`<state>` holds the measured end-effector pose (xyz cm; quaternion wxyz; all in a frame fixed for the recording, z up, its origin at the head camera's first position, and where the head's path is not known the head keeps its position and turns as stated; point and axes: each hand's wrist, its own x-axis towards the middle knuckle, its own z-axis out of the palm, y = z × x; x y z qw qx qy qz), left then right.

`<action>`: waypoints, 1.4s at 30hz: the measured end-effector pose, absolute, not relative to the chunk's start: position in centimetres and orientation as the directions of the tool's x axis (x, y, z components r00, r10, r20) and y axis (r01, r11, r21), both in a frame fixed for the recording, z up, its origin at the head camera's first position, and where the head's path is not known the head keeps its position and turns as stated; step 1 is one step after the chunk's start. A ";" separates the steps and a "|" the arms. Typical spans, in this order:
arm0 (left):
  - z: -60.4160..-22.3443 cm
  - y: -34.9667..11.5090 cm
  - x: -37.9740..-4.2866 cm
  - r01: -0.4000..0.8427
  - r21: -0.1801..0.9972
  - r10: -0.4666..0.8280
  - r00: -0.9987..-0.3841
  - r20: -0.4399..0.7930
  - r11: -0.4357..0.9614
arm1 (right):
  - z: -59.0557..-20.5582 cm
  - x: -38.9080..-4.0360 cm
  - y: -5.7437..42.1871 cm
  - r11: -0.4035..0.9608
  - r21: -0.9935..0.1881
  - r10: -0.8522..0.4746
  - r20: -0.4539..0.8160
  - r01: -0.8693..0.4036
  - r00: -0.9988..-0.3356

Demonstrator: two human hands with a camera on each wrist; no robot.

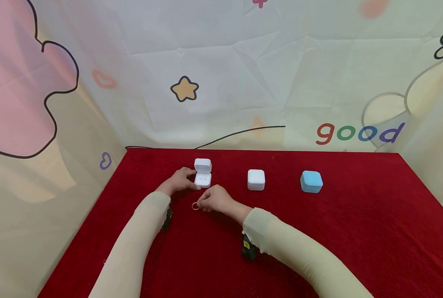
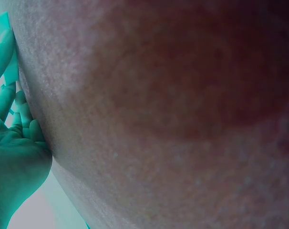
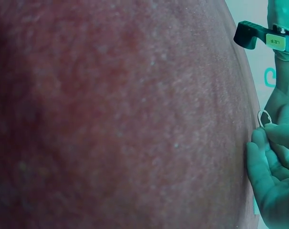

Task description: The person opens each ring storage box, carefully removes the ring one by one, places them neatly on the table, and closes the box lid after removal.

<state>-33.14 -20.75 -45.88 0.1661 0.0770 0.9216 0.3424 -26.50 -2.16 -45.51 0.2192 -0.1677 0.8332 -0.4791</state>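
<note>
An open white ring box (image 1: 202, 179), its lid raised, stands on the red cloth left of the middle in the head view. My left hand (image 1: 180, 181) holds it from the left, thumb at its front corner and fingers along its side. A thin ring (image 1: 193, 207) is pinched between the thumb and fingertips of my right hand (image 1: 215, 198), just in front of the box. The right wrist view shows the ring (image 3: 264, 111) standing up from the fingertips. Only an edge of the box (image 2: 11, 70) appears in the left wrist view.
A closed white box (image 1: 256, 180) stands to the right of the open one, and a closed light blue box (image 1: 311, 181) farther right. Red cloth (image 1: 355, 227) covers the table. A printed curtain (image 1: 225, 82) hangs behind it.
</note>
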 end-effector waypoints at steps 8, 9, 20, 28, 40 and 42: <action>-45.9 -20.6 -33.0 0.057 0.646 0.272 -0.932 -0.238 0.761 | -45.4 -26.4 -2.1 0.509 -0.858 -0.503 -0.229 -0.071 -0.833; -45.9 -20.6 -33.0 0.064 0.643 0.276 -0.932 -0.234 0.763 | -45.4 -26.3 -2.1 0.511 -0.856 -0.504 -0.230 -0.073 -0.832; -45.8 -20.6 -32.9 0.065 0.649 0.277 -0.933 -0.231 0.758 | -45.4 -26.3 -2.1 0.548 -0.827 -0.520 -0.223 -0.122 -0.825; -45.5 -20.5 -32.8 0.030 0.661 0.255 -0.935 -0.246 0.749 | -45.5 -26.3 -2.3 0.569 -0.803 -0.530 -0.192 -0.179 -0.826; -45.6 -20.7 -32.8 0.013 0.662 0.243 -0.936 -0.256 0.750 | -44.8 -26.5 -2.7 0.586 -0.793 -0.534 -0.222 -0.167 -0.816; -45.7 -20.7 -32.9 0.013 0.663 0.244 -0.935 -0.257 0.749 | -44.7 -26.6 -2.8 0.590 -0.791 -0.536 -0.232 -0.163 -0.812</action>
